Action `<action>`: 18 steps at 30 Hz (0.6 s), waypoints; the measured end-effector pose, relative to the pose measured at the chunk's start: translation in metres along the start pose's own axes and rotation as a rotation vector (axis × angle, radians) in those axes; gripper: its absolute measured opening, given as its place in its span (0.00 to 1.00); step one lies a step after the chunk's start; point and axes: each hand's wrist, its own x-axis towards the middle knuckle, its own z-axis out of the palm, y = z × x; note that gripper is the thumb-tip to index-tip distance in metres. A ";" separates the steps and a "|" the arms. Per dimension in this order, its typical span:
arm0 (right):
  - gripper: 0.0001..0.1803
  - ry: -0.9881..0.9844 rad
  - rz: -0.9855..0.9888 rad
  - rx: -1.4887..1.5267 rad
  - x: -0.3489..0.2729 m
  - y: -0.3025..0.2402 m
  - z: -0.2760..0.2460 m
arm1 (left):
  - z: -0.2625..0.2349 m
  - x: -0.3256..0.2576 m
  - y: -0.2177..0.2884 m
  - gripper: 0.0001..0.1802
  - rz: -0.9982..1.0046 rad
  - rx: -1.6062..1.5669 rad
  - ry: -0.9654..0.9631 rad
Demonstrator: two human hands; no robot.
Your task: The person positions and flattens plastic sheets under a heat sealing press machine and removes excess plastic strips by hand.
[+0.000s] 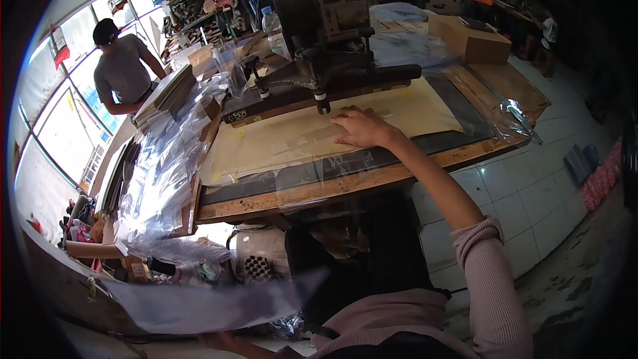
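Fingers apart and palm down, my right hand [362, 127] rests on a pale yellow sheet [266, 139] laid over a dark mat [465, 103]. Clear plastic film [325, 171] lies near this hand and hangs past the table's front edge. Just behind the hand stands a dark metal press head [322, 86] with a long bar. At the lower left, a blurred, translucent plastic sheet [212, 306] is held up in the air. My left hand [216, 340] is at its lower edge and seems to grip it, though its fingers are mostly hidden.
Crumpled clear plastic [156, 179] covers the left side, beside a stack of boards [166, 96]. Another person [123, 70] stands beyond it. A cardboard box [468, 40] sits back right. The wooden table edge [299, 198] runs before me. Pink bundles [601, 179] lie on the floor.
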 end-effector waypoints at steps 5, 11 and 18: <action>0.29 -0.175 0.014 -0.064 -0.008 -0.018 -0.042 | -0.017 -0.005 -0.053 0.14 -0.192 0.040 0.268; 0.13 -0.411 0.018 0.523 -0.058 0.028 -0.082 | -0.024 0.006 -0.090 0.13 -0.378 0.035 0.464; 0.12 0.345 0.596 1.032 -0.187 0.087 -0.187 | -0.035 0.058 -0.105 0.11 -0.402 0.049 0.658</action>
